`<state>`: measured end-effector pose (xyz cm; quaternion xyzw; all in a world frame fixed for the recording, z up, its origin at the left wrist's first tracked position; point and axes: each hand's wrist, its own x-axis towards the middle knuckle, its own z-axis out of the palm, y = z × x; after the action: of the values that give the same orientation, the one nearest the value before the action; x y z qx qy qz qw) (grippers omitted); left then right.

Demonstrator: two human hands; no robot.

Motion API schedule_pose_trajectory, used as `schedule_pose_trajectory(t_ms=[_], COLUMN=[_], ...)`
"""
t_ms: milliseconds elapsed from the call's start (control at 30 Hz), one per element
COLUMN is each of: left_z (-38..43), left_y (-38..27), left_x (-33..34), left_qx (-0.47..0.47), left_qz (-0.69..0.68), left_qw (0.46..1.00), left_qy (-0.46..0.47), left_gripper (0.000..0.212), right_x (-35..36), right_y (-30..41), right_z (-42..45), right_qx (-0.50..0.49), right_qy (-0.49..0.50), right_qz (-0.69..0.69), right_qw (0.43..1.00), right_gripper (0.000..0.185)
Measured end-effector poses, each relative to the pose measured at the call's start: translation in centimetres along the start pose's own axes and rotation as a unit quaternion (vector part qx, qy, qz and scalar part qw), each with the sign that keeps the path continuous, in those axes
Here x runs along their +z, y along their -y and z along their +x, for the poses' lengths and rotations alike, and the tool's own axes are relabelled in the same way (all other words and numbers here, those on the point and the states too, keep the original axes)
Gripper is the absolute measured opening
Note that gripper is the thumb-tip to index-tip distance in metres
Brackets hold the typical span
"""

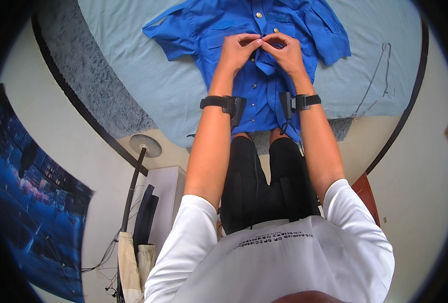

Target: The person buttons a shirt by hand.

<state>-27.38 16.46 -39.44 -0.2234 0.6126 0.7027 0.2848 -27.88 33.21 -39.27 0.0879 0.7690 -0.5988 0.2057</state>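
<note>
A blue short-sleeved shirt (pixel 261 85) with gold buttons lies front up on a light blue sheet (pixel 159 87), its collar end cut off by the top of the picture. My left hand (pixel 236 53) pinches the front edge of the shirt between thumb and fingers. Fingertip to fingertip with it, my right hand (pixel 289 55) grips the same front opening. A gold button (pixel 275 30) shows just above my right hand, and another gold button (pixel 259 15) sits higher up. Whatever is between my fingertips is hidden. Below my hands, the two front panels lie apart.
A wire hanger (pixel 373 75) lies on the sheet at the right. Grey carpet (pixel 91 79) borders the sheet on the left. Nearer me at the left stand a pole with a round base (pixel 145 146), hanging beige clothing (pixel 129 257) and a white cabinet (pixel 163 193).
</note>
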Motion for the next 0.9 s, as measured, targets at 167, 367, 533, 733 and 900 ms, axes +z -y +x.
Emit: schedule_pose_trajectory(t_ms=[167,367,533,733,900], left_z=[0.8,0.1,0.1,0.4,0.4], left_y=[1.4,1.1,1.4,1.8,1.6], left_x=[0.4,1.2,1.7,1.7,1.4], left_qx=[0.091,0.093,0.098,0.072,0.076], left_qz=[0.075,0.103,0.12,0.074,0.092], left_qw=[0.99,0.98,0.976,0.983,0.98], left_qy=[-0.078,-0.141,-0.153,-0.15,-0.162], left_gripper=[0.021,0.019,0.02,0.022,0.021], right_x=[1.0,1.0,1.2,1.5,1.7], right_y=[-0.1,-1.1,-0.9,-0.7,0.4], right_z=[-0.2,-0.1,0.1,-0.1,-0.3], right_qx=[-0.002,0.033,0.021,0.021,0.004], right_qy=[-0.046,-0.038,-0.047,-0.066,-0.067], right_qz=[0.008,0.07,0.015,0.002,-0.063], right_qw=[0.999,0.996,0.999,0.998,0.996], right_gripper=[0.017,0.019,0.02,0.019,0.02])
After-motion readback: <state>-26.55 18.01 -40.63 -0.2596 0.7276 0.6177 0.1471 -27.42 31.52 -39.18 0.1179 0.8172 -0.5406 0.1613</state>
